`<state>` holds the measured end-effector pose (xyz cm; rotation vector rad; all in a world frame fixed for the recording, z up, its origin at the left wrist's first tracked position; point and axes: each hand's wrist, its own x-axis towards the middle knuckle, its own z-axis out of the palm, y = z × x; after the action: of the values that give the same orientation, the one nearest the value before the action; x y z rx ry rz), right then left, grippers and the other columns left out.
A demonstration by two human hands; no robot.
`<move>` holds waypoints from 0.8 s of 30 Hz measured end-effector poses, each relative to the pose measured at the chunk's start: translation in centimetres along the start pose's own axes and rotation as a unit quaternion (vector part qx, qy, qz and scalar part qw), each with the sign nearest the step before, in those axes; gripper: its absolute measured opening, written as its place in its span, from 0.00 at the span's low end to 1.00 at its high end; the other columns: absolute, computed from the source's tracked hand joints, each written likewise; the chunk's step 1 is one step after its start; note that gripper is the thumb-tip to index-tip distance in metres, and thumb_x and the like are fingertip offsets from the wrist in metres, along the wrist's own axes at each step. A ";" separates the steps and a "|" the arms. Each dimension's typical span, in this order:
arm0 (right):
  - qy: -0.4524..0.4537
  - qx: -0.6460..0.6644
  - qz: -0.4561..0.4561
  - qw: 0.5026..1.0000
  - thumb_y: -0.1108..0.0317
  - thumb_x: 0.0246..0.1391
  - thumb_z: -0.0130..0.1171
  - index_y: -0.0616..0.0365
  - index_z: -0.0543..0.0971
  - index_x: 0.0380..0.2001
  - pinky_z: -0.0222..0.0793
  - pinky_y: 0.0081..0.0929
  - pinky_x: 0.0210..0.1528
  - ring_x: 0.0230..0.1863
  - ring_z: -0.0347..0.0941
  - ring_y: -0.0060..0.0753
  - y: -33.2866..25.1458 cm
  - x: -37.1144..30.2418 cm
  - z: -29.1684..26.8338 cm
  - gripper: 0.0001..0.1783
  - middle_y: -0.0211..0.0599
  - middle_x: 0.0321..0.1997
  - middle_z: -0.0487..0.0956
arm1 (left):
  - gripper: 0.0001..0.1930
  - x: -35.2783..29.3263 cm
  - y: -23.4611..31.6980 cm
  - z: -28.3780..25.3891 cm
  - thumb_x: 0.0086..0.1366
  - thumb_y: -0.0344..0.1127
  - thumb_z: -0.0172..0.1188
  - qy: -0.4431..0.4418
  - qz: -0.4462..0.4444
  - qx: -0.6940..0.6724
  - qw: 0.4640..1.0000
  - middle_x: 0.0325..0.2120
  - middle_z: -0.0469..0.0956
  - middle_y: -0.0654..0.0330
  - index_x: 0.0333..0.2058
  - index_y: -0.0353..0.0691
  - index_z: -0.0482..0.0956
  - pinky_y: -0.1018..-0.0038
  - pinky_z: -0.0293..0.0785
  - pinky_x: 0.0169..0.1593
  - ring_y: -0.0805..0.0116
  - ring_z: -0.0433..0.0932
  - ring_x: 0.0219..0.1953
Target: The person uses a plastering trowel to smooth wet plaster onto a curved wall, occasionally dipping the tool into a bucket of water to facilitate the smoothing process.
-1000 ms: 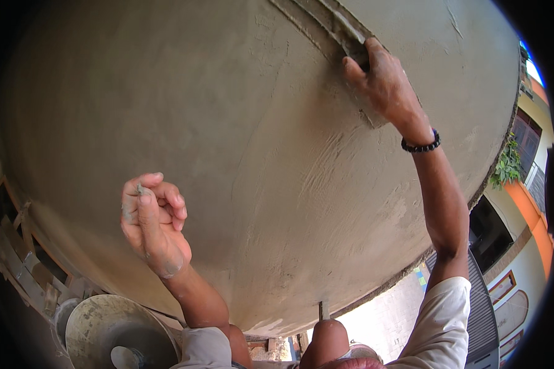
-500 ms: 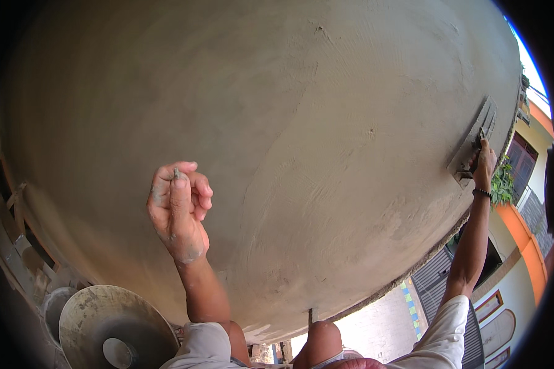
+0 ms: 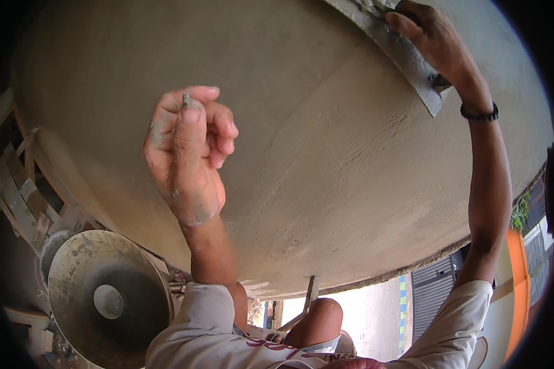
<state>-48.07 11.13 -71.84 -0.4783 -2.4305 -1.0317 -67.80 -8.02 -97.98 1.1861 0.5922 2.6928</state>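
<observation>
While the right hand [image 3: 440, 49] grips the trowel [image 3: 406, 61], long axis slanting down-right under its palm, left hand [image 3: 188, 154] sits well apart, half-curled (can't tell if pinching the grey dab [image 3: 186, 100]). Trowel's above and right of the left hand.

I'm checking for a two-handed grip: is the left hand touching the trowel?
Apart. The head view shows the left hand well left of the trowel, with a broad stretch of grey-brown surface between them.

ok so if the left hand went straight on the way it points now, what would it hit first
Most likely the grey plastered wall, which fills the view beyond the left hand, though the gap between them is unclear.
</observation>
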 end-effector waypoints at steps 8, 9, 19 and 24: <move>-0.220 -0.040 -0.060 0.973 0.57 0.62 0.53 0.61 0.74 0.38 0.73 0.27 0.17 0.15 0.75 0.32 -17.2 -12.2 8.8 0.15 0.41 0.13 0.75 | 0.18 0.5 1.2 -1.5 0.71 0.42 0.43 0.016 0.026 0.004 1.000 0.21 0.72 0.56 0.43 0.31 0.73 0.81 0.55 0.20 0.72 0.66 0.19; -0.276 -0.030 -0.048 0.959 0.58 0.63 0.52 0.61 0.74 0.39 0.72 0.27 0.17 0.15 0.75 0.30 -18.7 -13.2 10.1 0.15 0.39 0.13 0.74 | 0.19 0.6 1.6 -1.5 0.71 0.43 0.43 0.021 0.025 0.018 0.999 0.21 0.72 0.55 0.43 0.31 0.73 0.80 0.55 0.20 0.71 0.66 0.19; -0.409 0.095 -0.056 0.906 0.62 0.60 0.50 0.66 0.71 0.38 0.79 0.37 0.29 0.27 0.82 0.41 -22.0 -30.5 19.4 0.15 0.48 0.23 0.80 | 0.19 1.3 5.1 -0.6 0.70 0.44 0.47 0.063 0.042 0.002 0.997 0.22 0.72 0.56 0.43 0.29 0.74 0.80 0.55 0.20 0.70 0.67 0.21; -0.537 0.088 -0.024 0.838 0.54 0.61 0.50 0.68 0.71 0.45 0.79 0.39 0.31 0.27 0.82 0.44 -19.2 -30.3 13.8 0.24 0.50 0.23 0.80 | 0.18 1.1 5.8 -0.7 0.71 0.42 0.44 0.018 0.065 -0.001 0.998 0.22 0.71 0.58 0.43 0.30 0.74 0.81 0.55 0.21 0.71 0.66 0.22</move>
<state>-35.61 4.56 -107.54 -1.1772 -3.4647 -0.5743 -68.91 -13.23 -95.25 1.2188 0.5334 2.8272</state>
